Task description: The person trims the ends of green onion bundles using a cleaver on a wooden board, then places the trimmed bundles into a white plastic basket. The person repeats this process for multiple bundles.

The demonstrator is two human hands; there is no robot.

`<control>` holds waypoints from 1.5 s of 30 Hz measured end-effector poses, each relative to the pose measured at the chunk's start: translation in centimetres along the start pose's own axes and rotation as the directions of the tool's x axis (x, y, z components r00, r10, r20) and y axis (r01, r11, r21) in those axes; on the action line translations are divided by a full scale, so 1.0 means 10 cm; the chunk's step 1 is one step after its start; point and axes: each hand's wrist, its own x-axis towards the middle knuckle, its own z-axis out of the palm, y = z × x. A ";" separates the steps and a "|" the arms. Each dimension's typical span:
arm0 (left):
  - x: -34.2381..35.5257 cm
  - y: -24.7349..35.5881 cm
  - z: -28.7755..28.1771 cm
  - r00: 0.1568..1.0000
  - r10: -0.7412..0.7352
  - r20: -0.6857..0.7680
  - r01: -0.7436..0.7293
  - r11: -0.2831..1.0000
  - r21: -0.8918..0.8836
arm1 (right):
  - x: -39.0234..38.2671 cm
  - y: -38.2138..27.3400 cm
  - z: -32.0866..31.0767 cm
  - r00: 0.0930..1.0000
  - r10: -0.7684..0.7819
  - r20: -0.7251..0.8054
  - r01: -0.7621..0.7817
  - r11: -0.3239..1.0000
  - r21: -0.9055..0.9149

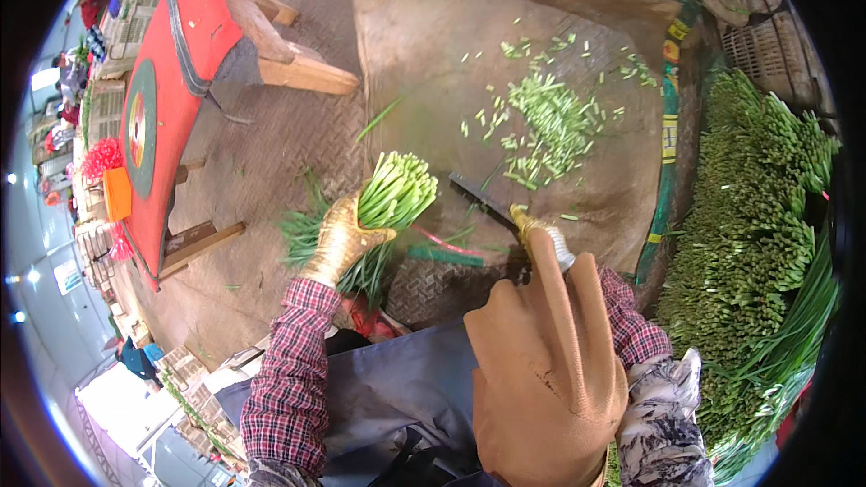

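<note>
My left hand (341, 239), in a yellowish glove, grips a bunch of green stalks (397, 189), pale cut ends upward and long dark leaves hanging below. My right hand (532, 233), also gloved, is closed on a dark-bladed knife (481, 197), its blade pointing up-left near the bunch. A large tan glove-like shape (541, 370), close to the camera, hides much of my right hand and forearm. Chopped stalk pieces (550, 122) lie scattered on a brown mat (424, 54) with green taped edges.
A red-topped wooden stool (180, 45) stands left, with another wooden piece behind. A tall stack of green bunches (740, 225) fills the right side, a wicker basket (758, 54) above it. Several people and crates (126, 27) line the far left.
</note>
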 end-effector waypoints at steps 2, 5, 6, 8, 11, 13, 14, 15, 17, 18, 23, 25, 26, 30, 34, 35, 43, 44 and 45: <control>-0.16 -0.12 -0.06 0.999 -0.021 -0.038 0.022 1.000 0.004 | -0.55 -0.17 -0.27 0.947 -0.313 0.066 0.311 0.950 0.038; -0.14 -0.01 -0.03 0.999 -0.036 0.020 0.035 0.999 0.029 | -0.47 0.23 -0.70 0.781 -0.431 -0.452 0.463 0.885 -0.043; -0.15 -0.05 -0.01 0.999 -0.046 0.021 0.046 0.999 0.014 | -0.45 0.25 -0.92 0.660 -0.364 -0.658 0.457 0.889 -0.034; -0.17 0.04 -0.01 0.995 -0.095 0.034 0.095 0.995 -0.002 | -0.39 0.18 -1.36 0.545 -0.281 -0.790 0.343 0.934 -0.096; -0.04 0.04 0.07 0.998 -0.011 0.058 0.009 1.000 0.028 | -0.22 0.30 -1.85 0.540 -0.303 -0.785 0.232 0.950 -0.207; 0.08 0.27 0.10 0.994 0.069 0.081 -0.079 0.988 0.134 | -0.12 0.40 -1.73 0.636 -0.366 -0.679 0.195 0.928 -0.318; 0.12 0.49 0.10 0.992 0.085 0.096 -0.104 0.971 0.214 | -0.16 0.36 -1.59 0.724 -0.354 -0.592 0.142 0.916 -0.375; 0.16 0.67 0.12 0.990 0.099 0.104 -0.126 0.946 0.300 | -0.19 0.32 -1.42 0.751 -0.332 -0.570 0.056 0.893 -0.446; 0.29 0.76 0.30 0.983 0.149 0.110 -0.181 0.897 0.404 | -0.29 0.27 -1.09 0.783 -0.313 -0.537 0.080 0.908 -0.412; 0.38 0.72 0.45 0.982 0.155 0.106 -0.185 0.889 0.419 | -0.40 0.12 -1.03 0.859 -0.246 -0.449 0.082 0.932 -0.353; 0.83 0.73 1.19 0.997 0.001 0.079 -0.043 0.849 0.527 | -0.62 0.21 -0.64 0.815 -0.395 -0.424 0.407 0.911 -0.065; 0.94 0.73 1.37 0.996 -0.053 0.065 0.009 0.839 0.544 | -0.79 0.23 -0.69 0.839 -0.252 -0.483 0.369 0.915 0.164; 0.99 0.77 1.35 0.979 -0.145 0.145 0.042 0.835 0.549 | -0.83 0.27 -0.70 0.877 -0.125 -0.464 0.299 0.898 0.324; 0.89 0.96 1.43 0.991 0.034 0.131 -0.105 0.802 0.587 | -1.24 0.19 -0.79 0.853 0.054 -0.519 0.264 0.813 0.519; 1.01 1.09 1.68 0.986 -0.078 0.146 -0.024 0.804 0.594 | -1.51 0.09 -0.65 0.687 -0.170 -0.706 0.507 0.808 0.299; 1.06 1.08 1.73 0.992 -0.088 0.086 0.023 0.819 0.574 | -1.55 0.07 -0.62 0.713 -0.187 -0.676 0.499 0.812 0.302; 1.19 1.12 1.86 0.987 -0.159 0.020 0.123 0.830 0.544 | -0.81 0.53 0.00 0.966 -0.012 -0.257 0.232 0.475 0.849; 1.19 1.07 1.87 0.987 -0.162 -0.003 0.136 0.818 0.559 | -0.77 0.49 -0.01 0.988 -0.006 -0.157 0.143 0.451 0.881; 1.21 1.01 1.87 0.987 -0.163 -0.009 0.140 0.820 0.555 | -0.78 0.51 -0.03 0.979 -0.052 -0.195 0.188 0.595 0.782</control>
